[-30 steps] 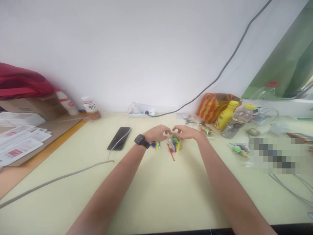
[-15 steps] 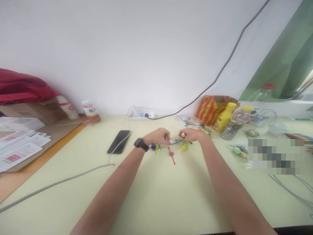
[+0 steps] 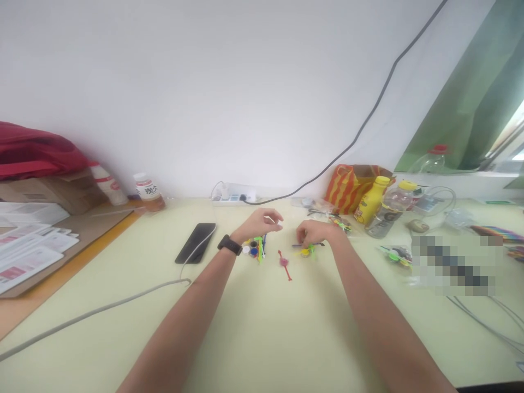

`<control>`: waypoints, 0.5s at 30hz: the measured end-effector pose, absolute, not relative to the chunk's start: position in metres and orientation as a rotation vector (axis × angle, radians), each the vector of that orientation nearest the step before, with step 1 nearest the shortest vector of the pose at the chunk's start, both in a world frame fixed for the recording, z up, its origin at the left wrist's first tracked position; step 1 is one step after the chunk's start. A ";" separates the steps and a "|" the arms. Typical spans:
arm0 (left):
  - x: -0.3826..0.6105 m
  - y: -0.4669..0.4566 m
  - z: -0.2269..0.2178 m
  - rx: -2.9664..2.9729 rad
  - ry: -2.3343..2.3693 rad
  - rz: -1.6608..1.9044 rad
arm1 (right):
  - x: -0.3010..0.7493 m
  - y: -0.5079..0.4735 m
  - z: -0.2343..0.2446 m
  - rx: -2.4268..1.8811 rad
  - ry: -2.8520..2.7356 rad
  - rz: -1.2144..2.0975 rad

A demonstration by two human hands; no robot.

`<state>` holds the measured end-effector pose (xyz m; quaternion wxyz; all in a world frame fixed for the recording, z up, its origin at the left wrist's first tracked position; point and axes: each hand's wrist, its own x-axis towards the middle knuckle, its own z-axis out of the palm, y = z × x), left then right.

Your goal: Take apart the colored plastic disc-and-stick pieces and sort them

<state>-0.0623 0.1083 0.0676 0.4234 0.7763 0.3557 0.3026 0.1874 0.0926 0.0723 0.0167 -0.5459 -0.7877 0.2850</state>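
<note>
My left hand (image 3: 260, 222), with a black watch on its wrist, is raised a little over the pale yellow table (image 3: 262, 327) and pinches a small white piece (image 3: 275, 221) between its fingertips. Just below that hand lies a bunch of small coloured plastic pieces (image 3: 256, 247). My right hand (image 3: 313, 232) is curled, fingertips down on a small yellow and green piece (image 3: 306, 250) with a dark thin strip. A red plastic stick (image 3: 284, 263) lies on the table between the two hands.
A black phone (image 3: 195, 242) with a grey cable (image 3: 102, 311) lies left of my hands. A white power strip (image 3: 233, 194) sits by the wall. Bottles, a yellow bottle (image 3: 369, 200), an orange striped bag (image 3: 347, 188) and more coloured pieces (image 3: 395, 253) stand at right; boxes and papers at left.
My hands have drawn apart. The left one lifted away with a small white piece; the right one moved right and down onto the yellow and green piece.
</note>
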 end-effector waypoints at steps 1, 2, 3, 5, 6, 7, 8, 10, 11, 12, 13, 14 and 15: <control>-0.061 0.107 0.067 1.929 0.888 0.753 | 0.190 0.092 0.076 -1.690 -2.418 0.877; -0.060 0.106 0.067 1.910 0.884 0.751 | 0.190 0.092 0.080 -1.676 -2.380 0.861; -0.059 0.105 0.066 1.890 0.878 0.753 | 0.189 0.091 0.083 -1.656 -2.343 0.837; -0.057 0.105 0.064 1.858 0.859 0.771 | 0.180 0.089 0.088 -1.543 -2.246 0.870; -0.057 0.106 0.063 1.854 0.847 0.787 | 0.174 0.087 0.088 -1.448 -2.186 0.938; -0.056 0.107 0.062 1.860 0.836 0.809 | 0.168 0.086 0.088 -1.333 -2.109 1.037; -0.056 0.109 0.061 1.876 0.825 0.831 | 0.161 0.085 0.086 -1.231 -2.024 1.128; -0.057 0.112 0.059 1.927 0.809 0.867 | 0.151 0.084 0.082 -1.124 -1.870 1.258; -0.058 0.113 0.058 1.953 0.808 0.875 | 0.148 0.084 0.080 -1.124 -1.826 1.292; -0.059 0.114 0.058 1.975 0.809 0.875 | 0.145 0.084 0.077 -1.137 -1.798 1.318; -0.060 0.115 0.057 1.991 0.809 0.867 | 0.144 0.085 0.075 -1.152 -1.788 1.336; -0.062 0.115 0.057 2.001 0.806 0.854 | 0.143 0.085 0.073 -1.172 -1.807 1.332; -0.063 0.116 0.057 2.007 0.798 0.839 | 0.142 0.086 0.071 -1.203 -1.848 1.300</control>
